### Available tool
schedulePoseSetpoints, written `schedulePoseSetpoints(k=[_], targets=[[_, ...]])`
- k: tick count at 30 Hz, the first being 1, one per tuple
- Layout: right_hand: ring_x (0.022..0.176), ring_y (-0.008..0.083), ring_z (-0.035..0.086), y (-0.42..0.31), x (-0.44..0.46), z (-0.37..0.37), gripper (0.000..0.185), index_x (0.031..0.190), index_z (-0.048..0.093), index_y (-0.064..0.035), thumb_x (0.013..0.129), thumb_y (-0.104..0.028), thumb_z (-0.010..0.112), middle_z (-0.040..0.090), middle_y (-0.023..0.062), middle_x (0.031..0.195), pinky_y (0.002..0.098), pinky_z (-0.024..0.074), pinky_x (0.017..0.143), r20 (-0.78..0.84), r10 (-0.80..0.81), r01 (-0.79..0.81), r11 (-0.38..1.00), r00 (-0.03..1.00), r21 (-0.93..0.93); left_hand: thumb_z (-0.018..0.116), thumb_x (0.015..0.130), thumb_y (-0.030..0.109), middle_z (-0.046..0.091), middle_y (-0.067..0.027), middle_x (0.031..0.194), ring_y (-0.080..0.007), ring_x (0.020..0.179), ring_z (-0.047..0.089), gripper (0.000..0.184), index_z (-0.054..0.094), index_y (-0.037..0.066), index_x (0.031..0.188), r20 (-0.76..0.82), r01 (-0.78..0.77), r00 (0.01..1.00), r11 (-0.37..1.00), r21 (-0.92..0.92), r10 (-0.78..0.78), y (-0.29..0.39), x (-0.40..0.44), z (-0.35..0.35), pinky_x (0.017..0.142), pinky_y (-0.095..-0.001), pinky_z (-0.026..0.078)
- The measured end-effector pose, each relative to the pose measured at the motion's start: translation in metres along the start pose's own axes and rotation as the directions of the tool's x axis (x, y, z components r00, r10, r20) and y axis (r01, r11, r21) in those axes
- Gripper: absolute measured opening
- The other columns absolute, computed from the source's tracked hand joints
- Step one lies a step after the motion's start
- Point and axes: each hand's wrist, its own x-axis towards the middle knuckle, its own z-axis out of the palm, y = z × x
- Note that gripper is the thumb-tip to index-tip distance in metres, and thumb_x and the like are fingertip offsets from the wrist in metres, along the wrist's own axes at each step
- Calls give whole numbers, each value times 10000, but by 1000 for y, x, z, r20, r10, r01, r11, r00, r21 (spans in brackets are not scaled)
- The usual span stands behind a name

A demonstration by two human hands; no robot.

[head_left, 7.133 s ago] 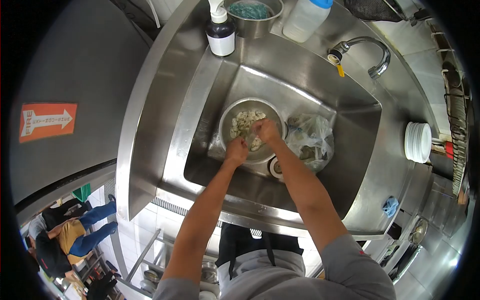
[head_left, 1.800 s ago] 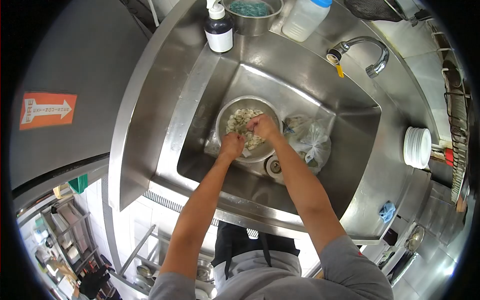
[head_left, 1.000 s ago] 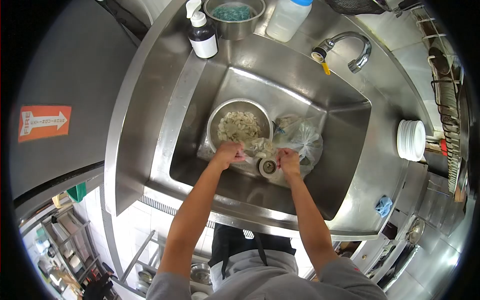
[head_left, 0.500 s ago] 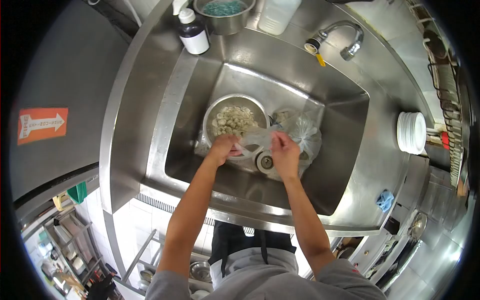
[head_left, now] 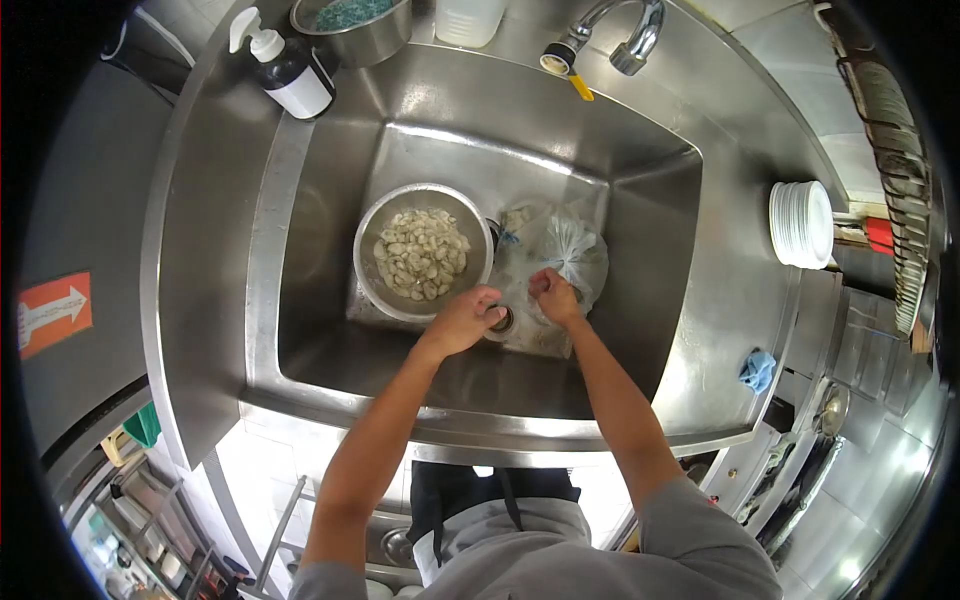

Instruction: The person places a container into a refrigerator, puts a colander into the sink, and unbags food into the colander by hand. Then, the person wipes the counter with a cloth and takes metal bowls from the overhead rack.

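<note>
A round metal bowl (head_left: 365,285) stands in the sink, holding many small pale rounded pieces (head_left: 420,252) whose kind I cannot make out. To its right is a knotted clear plastic bag (head_left: 578,250), with more loose clear plastic around its near side. My left hand (head_left: 465,320) is over the drain (head_left: 503,322), close to the bowl's lower right rim, its fingers and thumb apart and nothing visible in them. At the near edge of the clear plastic, my right hand (head_left: 556,300) has its fingers curled together on the plastic bag.
The steel sink (head_left: 340,385) surrounds everything. Along its back are a pump bottle (head_left: 298,88), a metal pot (head_left: 370,45) with teal scouring material, a translucent container (head_left: 468,20) and a faucet (head_left: 630,50). Stacked white plates (head_left: 800,225) and a blue cloth (head_left: 757,371) lie at right.
The clear plastic stretched between both hands has come away from over the bowl. My left hand has let go of it and moved right, toward the drain. The view has shifted.
</note>
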Motion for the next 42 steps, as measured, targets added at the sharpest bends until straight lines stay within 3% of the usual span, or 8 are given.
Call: schedulePoseSetpoints(k=[13,19,21,31,35,37,40,42], targets=[[861,274,660,89,26,2,231,1018,606,-57,789,-31,619,682,122,888,362,509,765,-146,-28,19,998,989,-59,627,857,327,628,-158,1098,-267,960,615,446,565,14,1168,-36,-17,999,980,197,25,13,-2,-16,842,-362,471],[1048,335,589,85,23,-5,423,1103,533,-62,735,-137,727,579,185,1170,439,469,869,-93,-182,162,969,979,-189,613,862,312,622,-179,1117,-315,1029,598,434,560,11,1170,-54,-72,995,960,272,90,10,-3,-17,861,-389,466],[1115,362,545,78,17,-14,503,1136,541,-64,698,-176,761,519,206,1256,457,452,918,72,209,-171,920,975,-352,611,863,302,620,-184,1120,-330,1039,590,427,558,10,1170,-46,-82,994,942,325,102,16,-5,-19,867,-399,462],[1092,351,573,46,34,-45,736,1168,545,58,660,-436,740,615,221,1120,391,450,945,66,363,-247,745,929,-620,626,850,260,641,-175,1037,-358,1003,591,370,566,35,1137,-54,-71,994,922,379,99,13,-5,-14,859,-424,455],[1096,355,570,20,29,-78,769,1169,534,90,649,-435,747,583,266,1158,394,457,935,-49,192,-196,900,980,-389,621,851,247,606,-173,1118,-345,1040,571,383,543,52,1171,18,-83,997,971,226,81,14,0,10,881,-424,445],[1118,366,556,13,34,-80,812,1188,509,114,655,-454,739,566,289,1175,392,446,953,-19,144,-144,952,989,-271,608,857,233,528,-171,1253,-340,1103,533,427,490,59,1228,23,-218,971,843,492,238,24,4,32,915,-426,426],[1098,332,571,26,51,-66,774,1240,500,72,678,-402,740,578,217,1202,352,453,939,3,430,-408,859,903,-311,607,852,260,450,-160,1348,-349,1178,480,508,434,59,1286,-39,-295,932,820,489,359,25,43,78,968,-426,399],[1031,312,602,38,55,-58,687,1302,496,-26,739,-368,694,576,146,1221,381,469,906,293,380,-436,886,877,158,621,814,258,465,-186,1327,-397,1193,467,633,350,30,1338,101,-58,995,902,428,16,27,68,104,978,-596,351]])
